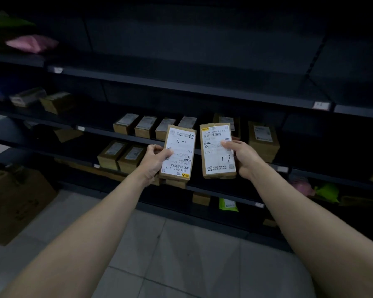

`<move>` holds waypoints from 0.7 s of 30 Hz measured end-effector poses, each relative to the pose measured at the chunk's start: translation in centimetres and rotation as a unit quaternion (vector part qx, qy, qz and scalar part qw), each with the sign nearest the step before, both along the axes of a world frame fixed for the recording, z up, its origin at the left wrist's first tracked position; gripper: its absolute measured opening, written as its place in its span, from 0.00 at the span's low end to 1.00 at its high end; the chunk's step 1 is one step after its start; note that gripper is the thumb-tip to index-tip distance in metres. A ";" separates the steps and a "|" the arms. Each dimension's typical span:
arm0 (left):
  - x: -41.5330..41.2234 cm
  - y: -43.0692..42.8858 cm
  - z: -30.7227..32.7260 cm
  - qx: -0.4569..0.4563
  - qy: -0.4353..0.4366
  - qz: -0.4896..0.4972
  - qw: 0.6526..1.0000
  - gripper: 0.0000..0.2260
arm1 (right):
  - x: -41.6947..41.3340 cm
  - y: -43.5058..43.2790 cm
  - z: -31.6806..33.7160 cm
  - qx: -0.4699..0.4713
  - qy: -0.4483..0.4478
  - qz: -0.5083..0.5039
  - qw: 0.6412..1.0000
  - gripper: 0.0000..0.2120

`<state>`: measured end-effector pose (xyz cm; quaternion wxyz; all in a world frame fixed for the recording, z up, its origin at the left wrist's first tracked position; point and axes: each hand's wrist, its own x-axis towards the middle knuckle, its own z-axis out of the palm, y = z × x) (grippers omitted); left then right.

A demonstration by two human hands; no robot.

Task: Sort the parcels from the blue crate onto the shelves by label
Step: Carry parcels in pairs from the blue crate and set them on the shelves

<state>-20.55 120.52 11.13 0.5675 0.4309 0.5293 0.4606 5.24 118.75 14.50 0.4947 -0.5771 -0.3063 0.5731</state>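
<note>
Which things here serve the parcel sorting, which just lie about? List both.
Job: brown cardboard parcel with white label, left hand; second such parcel, right hand; dark metal shelves.
Lying about: large brown cardboard carton on the floor; pink soft bag; green plastic pouch.

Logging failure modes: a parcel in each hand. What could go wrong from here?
Left hand grips the left parcel by its edge, another box seemingly beneath; one might slip. Its handwritten mark reads inverted against the right parcel in the right hand; dim light invites misshelving.
</note>
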 end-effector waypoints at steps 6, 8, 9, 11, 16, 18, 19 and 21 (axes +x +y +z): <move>-1.3 3.7 -0.3 -0.009 -0.023 0.000 1.000 0.12 | -2.0 4.3 0.4 0.001 -0.018 0.005 1.000 0.26; -2.2 4.9 -0.1 -0.010 -0.010 0.015 1.000 0.12 | -3.1 6.5 0.4 -0.003 -0.024 0.011 1.000 0.28; -3.0 5.5 0.1 -0.010 -0.001 0.024 1.000 0.12 | -3.9 7.7 0.4 -0.009 -0.025 0.018 0.999 0.29; -4.9 6.4 0.3 -0.010 -0.001 0.051 0.999 0.14 | -5.9 10.0 0.3 -0.017 -0.021 0.039 0.999 0.28; -12.2 8.0 0.1 -0.002 0.005 0.144 0.990 0.15 | -12.8 15.2 -0.5 -0.039 -0.028 0.120 0.992 0.18; -15.2 8.3 -0.5 -0.009 -0.001 0.176 0.984 0.15 | -15.9 16.5 -0.8 -0.044 -0.028 0.144 0.988 0.15; -16.7 8.7 -0.8 -0.011 -0.007 0.189 0.982 0.15 | -17.5 17.3 -0.8 -0.044 -0.031 0.155 0.986 0.15; -19.7 9.5 -1.3 -0.013 -0.022 0.204 0.979 0.14 | -20.6 18.9 -0.8 -0.038 -0.033 0.171 0.984 0.14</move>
